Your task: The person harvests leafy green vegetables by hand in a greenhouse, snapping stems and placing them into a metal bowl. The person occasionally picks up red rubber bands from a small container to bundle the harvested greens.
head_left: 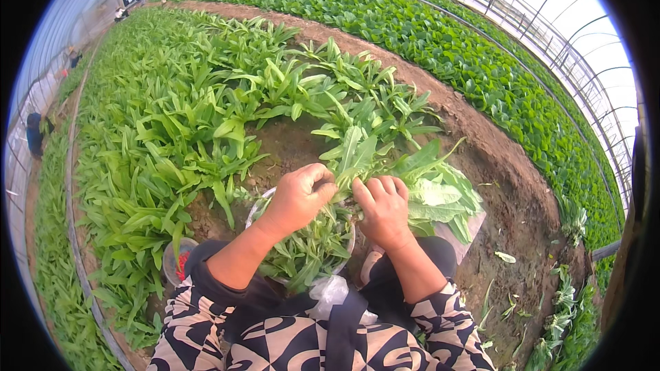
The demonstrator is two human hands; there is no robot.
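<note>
Both my hands meet in front of me over a leafy green plant (361,154) with long lobed leaves. My left hand (301,196) pinches leaves at its left side between thumb and fingers. My right hand (381,206) is closed around the plant's lower part; the stem end is mostly hidden by the fingers. Beneath my left hand, a round white-rimmed basin (350,250) holds many loose small leaves (309,250). More large pale-green leaves (438,196) lie just right of my right hand, over a flat light-coloured board or sheet (472,232).
A small tub (170,263) with red pieces stands left of my knee. Dense leafy rows (170,113) grow ahead and left. A soil ridge (464,108) separates them from another crop (490,77). Bundled greens (562,314) lie at right. A person (35,134) is at far left.
</note>
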